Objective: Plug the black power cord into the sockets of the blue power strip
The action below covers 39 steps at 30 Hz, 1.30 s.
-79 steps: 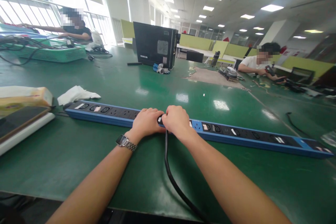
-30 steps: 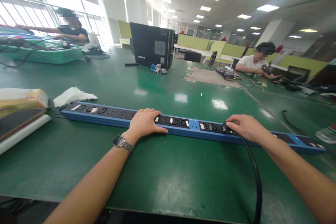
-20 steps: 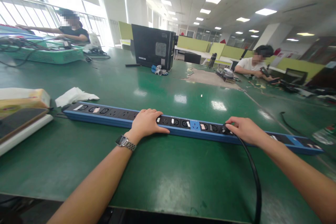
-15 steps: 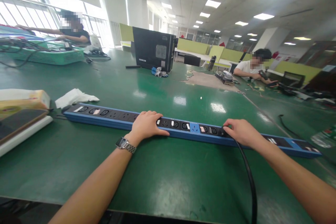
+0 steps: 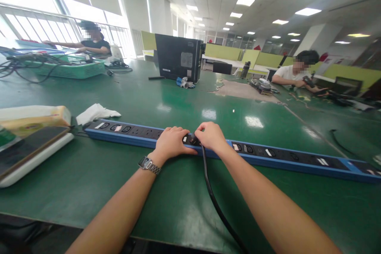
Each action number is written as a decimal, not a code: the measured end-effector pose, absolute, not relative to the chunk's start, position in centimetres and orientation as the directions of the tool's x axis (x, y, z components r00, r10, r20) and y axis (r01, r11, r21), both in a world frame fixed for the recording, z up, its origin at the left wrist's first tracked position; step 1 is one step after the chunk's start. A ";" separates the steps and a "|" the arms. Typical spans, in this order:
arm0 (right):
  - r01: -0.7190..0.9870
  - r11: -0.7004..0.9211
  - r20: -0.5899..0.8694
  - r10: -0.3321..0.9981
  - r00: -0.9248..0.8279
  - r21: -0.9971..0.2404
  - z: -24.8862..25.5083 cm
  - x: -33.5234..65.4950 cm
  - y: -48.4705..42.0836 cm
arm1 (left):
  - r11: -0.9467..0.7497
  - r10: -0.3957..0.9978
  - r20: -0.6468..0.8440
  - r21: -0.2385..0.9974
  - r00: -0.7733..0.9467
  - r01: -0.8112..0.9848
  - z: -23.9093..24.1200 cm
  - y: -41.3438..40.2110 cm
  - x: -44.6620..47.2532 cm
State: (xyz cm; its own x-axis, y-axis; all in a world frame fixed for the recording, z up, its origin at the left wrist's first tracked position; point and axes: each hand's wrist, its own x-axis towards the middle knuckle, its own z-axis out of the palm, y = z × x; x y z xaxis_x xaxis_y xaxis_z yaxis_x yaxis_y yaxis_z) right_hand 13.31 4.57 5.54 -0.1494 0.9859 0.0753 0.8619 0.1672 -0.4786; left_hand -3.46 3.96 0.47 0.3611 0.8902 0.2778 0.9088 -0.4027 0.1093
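Observation:
A long blue and black power strip lies across the green table, its row of sockets facing up, several with small white labels. My left hand, with a metal-banded watch on the wrist, is wrapped over the strip left of its middle, thumb on the near side. Just right of it, my right hand pinches a black plug at the sockets. Whether the plug sits inside a socket I cannot tell. Its thick black cord runs down towards the table's near edge.
At left lie a phone-like dark slab on a white block, a tissue pack and crumpled tissue. Farther back stand a green basket of cables and a black computer case. Two other people sit at the table's far sides.
My right hand has moved left along the strip with the plug and cord, close to my left hand. My left hand keeps its place on the strip. The view has shifted slightly.

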 end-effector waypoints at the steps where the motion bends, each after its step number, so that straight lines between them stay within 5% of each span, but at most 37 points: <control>1: 0.876 0.148 0.065 0.989 -0.133 -0.459 5.7 13.2 4.7 | -0.402 0.891 0.276 0.111 0.360 0.909 0.5 4.0 -3.5; 11: 0.931 0.164 0.048 0.986 -0.157 -0.325 6.2 10.7 3.5 | -0.407 0.889 0.267 0.091 0.372 0.909 0.5 4.0 -3.5; 19: 0.792 0.198 0.262 0.964 -0.049 -0.577 8.9 20.0 4.0 | -0.390 0.896 0.271 0.097 0.353 0.916 0.3 4.2 -3.6; 27: 0.808 0.097 0.071 0.995 -0.069 -0.581 5.1 26.7 3.3 | -0.386 0.901 0.255 0.106 0.350 0.916 0.3 4.3 -3.6; 34: 0.912 0.157 0.122 0.985 -0.119 -0.379 5.4 24.1 3.2 | -0.374 0.906 0.254 0.107 0.338 0.921 0.4 4.3 -3.7; 39: 0.924 0.170 0.126 0.983 -0.134 -0.343 5.0 23.6 2.9 | -0.382 0.900 0.264 0.097 0.346 0.919 0.3 4.3 -3.7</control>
